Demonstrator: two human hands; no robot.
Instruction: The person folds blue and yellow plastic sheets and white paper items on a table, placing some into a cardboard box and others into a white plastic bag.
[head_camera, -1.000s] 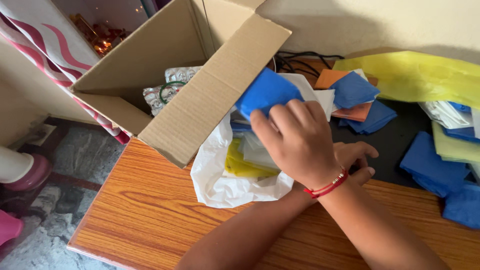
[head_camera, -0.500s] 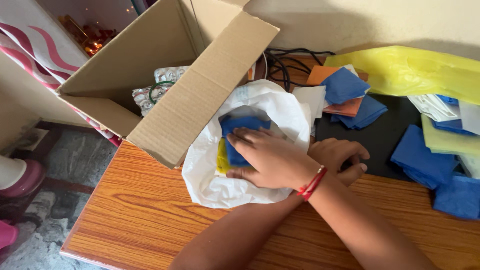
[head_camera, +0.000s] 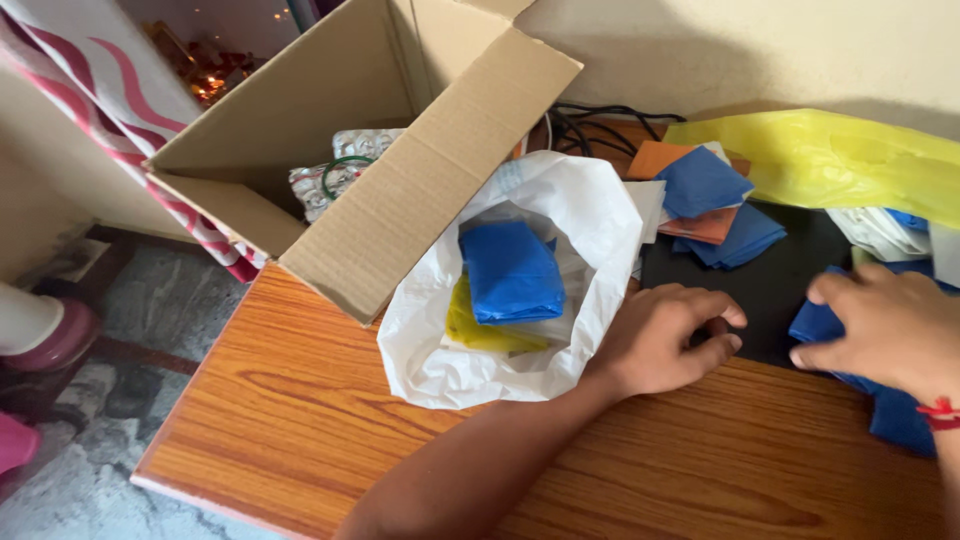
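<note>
- Left hand (head_camera: 665, 340) rests half curled at the white bag's (head_camera: 600, 215) right lip, seemingly holding it open, gripping nothing clearly.
- Right hand (head_camera: 880, 325) lands on a blue square (head_camera: 822, 322) near the table's (head_camera: 300, 420) right edge, fingers closing on it; looks like a pickup for bagging.
- Inside the bag: folded blue (head_camera: 510, 272) over yellow (head_camera: 470, 330).
- Beyond, an open box (head_camera: 420, 190).
</note>
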